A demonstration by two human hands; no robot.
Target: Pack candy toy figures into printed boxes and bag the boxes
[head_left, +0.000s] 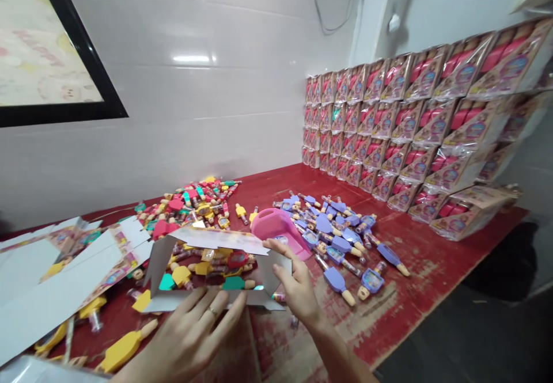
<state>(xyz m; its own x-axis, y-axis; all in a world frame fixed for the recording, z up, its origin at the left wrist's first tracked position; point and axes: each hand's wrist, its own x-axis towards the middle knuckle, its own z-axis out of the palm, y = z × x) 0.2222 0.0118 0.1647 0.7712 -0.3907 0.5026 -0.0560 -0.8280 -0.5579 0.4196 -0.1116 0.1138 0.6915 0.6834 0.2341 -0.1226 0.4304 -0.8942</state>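
An open cardboard box, grey-white inside with printed outer panels, is held tilted low over the table. Through its open middle, yellow, green and red toys show. My left hand, with a ring on one finger, has its fingers bent over the near edge of the box. At the right end, my right hand pinches the end flap, thumb and fingers on either side. Just behind the box lies a pink plastic scoop. A yellow lolly-shaped toy rests left of my left hand.
Purple lolly-shaped toys are heaped right of the scoop. A mixed pile of red, yellow and green toys lies behind. Flat cardboard blanks overlap at left. Wrapped, packed boxes stand stacked along the right; the table's edge falls away there.
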